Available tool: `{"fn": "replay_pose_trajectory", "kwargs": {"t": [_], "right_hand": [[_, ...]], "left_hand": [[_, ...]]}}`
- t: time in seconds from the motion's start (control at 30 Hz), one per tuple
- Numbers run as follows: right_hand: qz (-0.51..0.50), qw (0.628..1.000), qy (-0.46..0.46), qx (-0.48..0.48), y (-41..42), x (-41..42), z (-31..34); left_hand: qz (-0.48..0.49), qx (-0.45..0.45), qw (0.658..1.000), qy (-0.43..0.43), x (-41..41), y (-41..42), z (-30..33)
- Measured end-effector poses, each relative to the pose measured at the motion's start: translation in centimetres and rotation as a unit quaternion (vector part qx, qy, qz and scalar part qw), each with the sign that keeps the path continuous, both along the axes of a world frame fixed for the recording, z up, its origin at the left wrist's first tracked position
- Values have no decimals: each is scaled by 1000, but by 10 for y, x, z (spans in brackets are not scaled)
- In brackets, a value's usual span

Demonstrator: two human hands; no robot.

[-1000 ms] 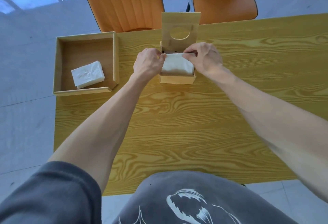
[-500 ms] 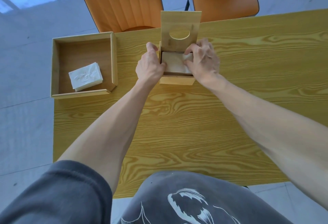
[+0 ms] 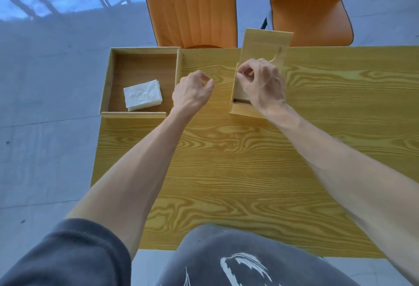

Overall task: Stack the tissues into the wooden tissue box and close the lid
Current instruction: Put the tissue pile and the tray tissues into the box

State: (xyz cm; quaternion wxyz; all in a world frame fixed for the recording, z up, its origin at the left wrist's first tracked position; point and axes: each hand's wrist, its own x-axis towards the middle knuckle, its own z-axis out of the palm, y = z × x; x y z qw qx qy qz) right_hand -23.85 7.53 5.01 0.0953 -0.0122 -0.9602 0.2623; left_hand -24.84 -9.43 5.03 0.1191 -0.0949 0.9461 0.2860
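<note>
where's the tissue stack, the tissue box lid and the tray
tissue stack (image 3: pixel 143 93), head view, middle of its white top.
tissue box lid (image 3: pixel 260 44), head view, bare wood above the right hand.
tray (image 3: pixel 133 115), head view, near wall's top edge.

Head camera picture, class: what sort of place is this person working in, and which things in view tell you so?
Probably an indoor dining or meeting spot, though that is a guess. A wood-grain table has two orange chairs pushed up to its far side, over a pale grey tiled floor. Sunlight striped with shadow falls on the floor at top left.
</note>
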Motion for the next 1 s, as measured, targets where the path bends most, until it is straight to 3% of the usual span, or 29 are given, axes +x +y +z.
{"fn": "replay_pose_trajectory", "kwargs": {"t": [0.1, 0.37, 0.57, 0.77, 1.0], "right_hand": [[32, 999, -28, -18, -39, -2, 4], [97, 972, -205, -63, -140, -22, -8], [81, 944, -292, -129, -198, -42, -28], [14, 924, -350, -152, -234, -54, -47], [-46, 917, -357, -174, -243, -59, -56]], "left_hand": [[20, 5, 1000, -14, 5, -42, 4], [104, -5, 992, -71, 13, -151, 1], [156, 72, 979, -112, 0, -195, -17], [265, 192, 936, -127, -13, -207, -37], [300, 207, 918, -156, -29, -220, -47]]}}
